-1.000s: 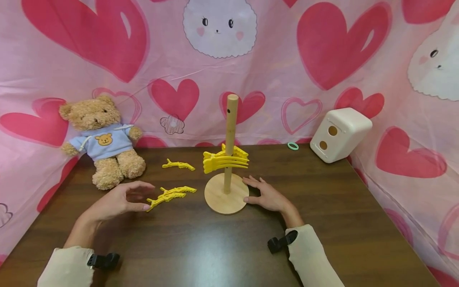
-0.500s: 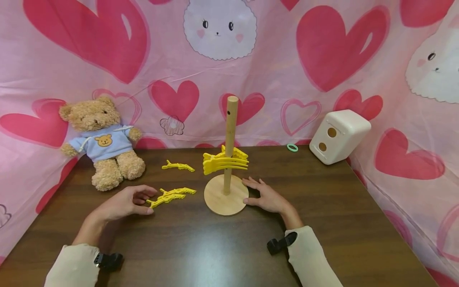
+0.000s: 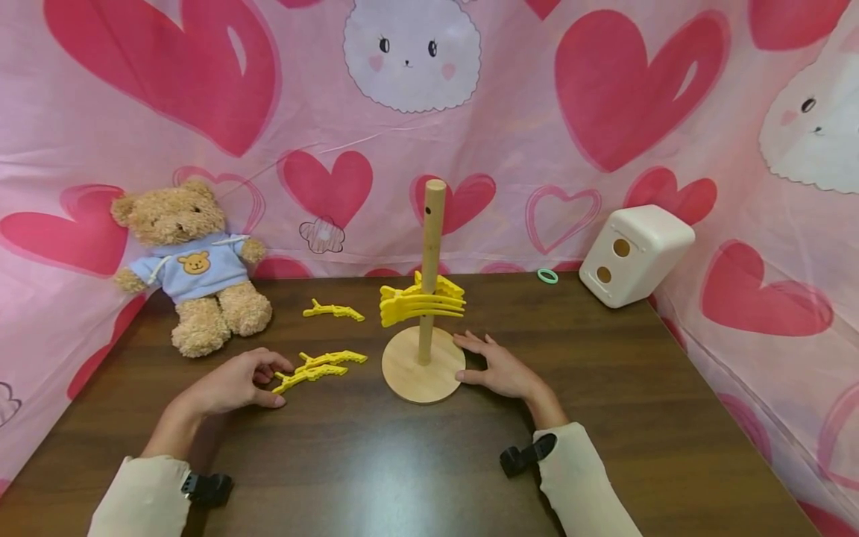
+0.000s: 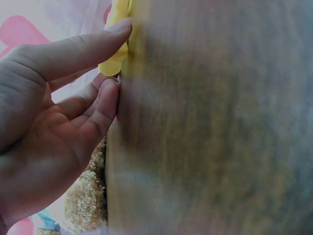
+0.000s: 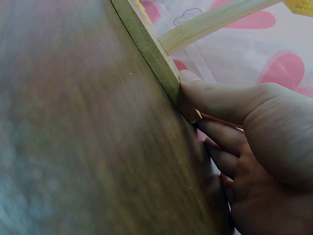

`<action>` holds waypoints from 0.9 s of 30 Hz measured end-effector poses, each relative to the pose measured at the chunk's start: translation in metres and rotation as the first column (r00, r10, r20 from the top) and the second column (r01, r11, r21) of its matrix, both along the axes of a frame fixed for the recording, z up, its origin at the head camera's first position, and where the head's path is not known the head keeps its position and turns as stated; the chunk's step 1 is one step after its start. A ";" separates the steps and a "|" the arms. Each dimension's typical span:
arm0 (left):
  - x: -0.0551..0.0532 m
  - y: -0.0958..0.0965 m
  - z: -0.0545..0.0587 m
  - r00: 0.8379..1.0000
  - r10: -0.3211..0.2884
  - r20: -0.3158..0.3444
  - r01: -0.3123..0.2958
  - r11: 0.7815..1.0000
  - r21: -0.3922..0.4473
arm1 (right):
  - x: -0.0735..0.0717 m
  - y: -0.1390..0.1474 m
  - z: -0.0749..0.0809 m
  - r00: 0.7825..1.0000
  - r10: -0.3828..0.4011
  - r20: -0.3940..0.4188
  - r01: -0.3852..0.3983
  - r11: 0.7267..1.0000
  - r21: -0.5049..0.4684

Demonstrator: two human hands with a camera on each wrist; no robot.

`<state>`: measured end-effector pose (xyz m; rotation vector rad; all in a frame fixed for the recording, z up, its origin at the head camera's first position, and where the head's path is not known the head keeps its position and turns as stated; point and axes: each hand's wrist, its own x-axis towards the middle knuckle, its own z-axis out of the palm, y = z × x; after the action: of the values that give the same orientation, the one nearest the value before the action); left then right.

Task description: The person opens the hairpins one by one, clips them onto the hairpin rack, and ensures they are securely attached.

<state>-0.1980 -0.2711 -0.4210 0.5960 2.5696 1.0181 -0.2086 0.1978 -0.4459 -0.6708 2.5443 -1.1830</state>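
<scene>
In the head view, two yellow alligator hair clips (image 3: 333, 359) lie side by side on the table, with a third yellow clip (image 3: 333, 309) farther back. My left hand (image 3: 238, 384) is at the near end of the front clip, thumb and fingers spread to either side. The left wrist view has that clip's yellow end (image 4: 113, 61) between thumb and fingers. A wooden stand (image 3: 409, 373) with a round base and upright post is at the middle. Curved yellow pieces (image 3: 409, 306) sit around its post. My right hand (image 3: 503, 369) holds the base's right rim by thumb and fingers.
A teddy bear (image 3: 201, 268) in a blue top sits at the back left. At the back right are a white box (image 3: 637, 253) with two round holes and a small green ring (image 3: 547, 276). A pink heart-patterned cloth (image 3: 510, 127) hangs behind the table.
My left hand has moved right and slightly toward me, to the front clip's end, its thumb now spread below it. The right hand keeps its place at the base.
</scene>
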 end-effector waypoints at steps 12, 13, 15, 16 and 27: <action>-0.003 0.000 0.010 1.000 0.002 0.013 -0.004 0.992 0.125 | 0.000 0.000 0.002 1.000 0.008 -0.001 -0.008 1.000 0.008; -0.003 0.000 0.011 1.000 0.011 0.017 -0.014 0.990 0.140 | 0.000 0.000 0.002 1.000 0.007 -0.002 -0.007 1.000 0.007; -0.003 0.000 0.012 0.999 0.042 0.025 -0.045 0.985 0.165 | 0.000 0.000 0.002 1.000 0.008 -0.003 -0.008 1.000 0.005; -0.002 0.000 0.013 0.998 0.055 0.025 -0.059 0.982 0.180 | 0.000 0.000 0.002 1.000 0.008 -0.005 -0.008 1.000 0.005; 0.002 0.015 0.022 0.975 0.206 -0.083 -0.174 0.941 0.290 | 0.001 0.000 0.001 1.000 0.004 -0.007 -0.004 1.000 0.000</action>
<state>-0.1959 -0.2565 -0.3987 0.4908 2.6393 1.4727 -0.2076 0.1974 -0.4444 -0.6802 2.5476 -1.1817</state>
